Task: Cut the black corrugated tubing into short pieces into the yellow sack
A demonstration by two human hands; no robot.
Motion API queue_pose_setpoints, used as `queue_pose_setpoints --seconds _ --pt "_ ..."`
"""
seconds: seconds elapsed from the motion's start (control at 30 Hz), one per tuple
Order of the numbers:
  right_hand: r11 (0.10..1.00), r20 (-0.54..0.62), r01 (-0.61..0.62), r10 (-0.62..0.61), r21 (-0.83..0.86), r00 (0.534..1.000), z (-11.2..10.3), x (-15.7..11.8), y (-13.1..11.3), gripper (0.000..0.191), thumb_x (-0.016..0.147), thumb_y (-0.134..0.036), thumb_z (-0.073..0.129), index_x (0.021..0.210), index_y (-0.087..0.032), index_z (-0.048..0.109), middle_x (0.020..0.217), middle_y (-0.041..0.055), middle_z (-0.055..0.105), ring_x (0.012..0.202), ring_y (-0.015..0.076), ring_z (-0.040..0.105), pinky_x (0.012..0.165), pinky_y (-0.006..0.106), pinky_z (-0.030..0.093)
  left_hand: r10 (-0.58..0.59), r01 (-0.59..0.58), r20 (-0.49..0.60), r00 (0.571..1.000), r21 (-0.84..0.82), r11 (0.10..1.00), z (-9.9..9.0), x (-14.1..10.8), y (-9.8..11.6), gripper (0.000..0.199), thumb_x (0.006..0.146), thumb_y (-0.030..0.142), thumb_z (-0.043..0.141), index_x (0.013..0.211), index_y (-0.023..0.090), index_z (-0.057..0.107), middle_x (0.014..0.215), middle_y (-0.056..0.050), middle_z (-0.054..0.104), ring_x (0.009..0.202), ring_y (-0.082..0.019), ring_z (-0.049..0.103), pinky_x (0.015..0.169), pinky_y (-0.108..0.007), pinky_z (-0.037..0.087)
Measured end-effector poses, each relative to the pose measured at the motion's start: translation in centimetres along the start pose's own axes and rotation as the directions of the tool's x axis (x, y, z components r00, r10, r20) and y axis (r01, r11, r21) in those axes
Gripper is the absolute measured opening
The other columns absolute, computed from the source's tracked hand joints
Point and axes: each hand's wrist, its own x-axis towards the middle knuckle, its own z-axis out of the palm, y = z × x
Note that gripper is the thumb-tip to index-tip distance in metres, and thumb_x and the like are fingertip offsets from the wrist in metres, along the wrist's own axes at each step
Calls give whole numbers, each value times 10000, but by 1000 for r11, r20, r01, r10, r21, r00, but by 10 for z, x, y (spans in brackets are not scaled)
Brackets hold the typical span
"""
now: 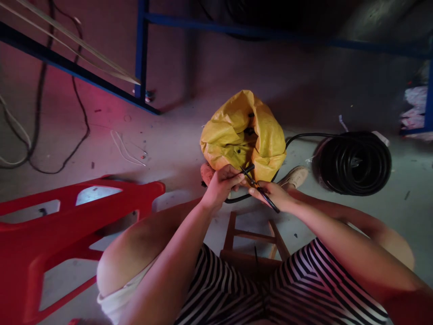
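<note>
My left hand (pixel 226 181) is closed in a pinch on a black cable (pixel 249 168), whose end sticks out past the fingertips. In my right hand (pixel 273 193) is a black-handled cutting tool (pixel 253 181) with an orange spot near its pivot; scissors or pliers, I cannot tell which. Its metal jaws meet the cable beside my left fingers, but whether they are closed on it is too small to tell. Just beyond both hands stands a yellow bag (pixel 225 133) with a rolled-down rim, holding small dark pieces.
A coil of black cable (pixel 355 164) lies on the floor at right, with a strand running behind the bag. Red plastic stools (pixel 77 212) stand at left. Blue metal frames (pixel 140 54) cross the far side. Loose cords (pixel 84 113) lie at far left. A wooden stool (pixel 252 237) is between my legs.
</note>
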Motion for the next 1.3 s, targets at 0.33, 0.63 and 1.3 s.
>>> queue_pose_setpoints --seconds 0.33,0.63,1.3 --pt "981 50 -149 144 126 988 17 3 13 602 833 -805 626 804 -209 542 531 -31 545 475 142 543 471 232 379 -125 123 -31 992 -54 991 -6 4 -16 426 651 430 913 755 178 586 523 55 555 435 -76 467 425 -209 321" --pt "968 89 -151 135 200 987 26 12 24 579 832 -772 666 781 -211 537 468 -48 537 389 129 527 386 216 396 -111 109 -125 986 -27 994 -9 8 -28 380 644 379 890 764 156 607 641 9 660 436 -59 475 408 -200 320" --pt "898 79 -182 163 402 983 19 12 14 562 743 -698 795 753 -197 541 503 -46 557 413 101 498 409 210 351 -155 144 -141 978 -84 986 -3 4 -17 232 679 322 756 764 180 593 615 15 636 474 -90 486 466 -217 348"
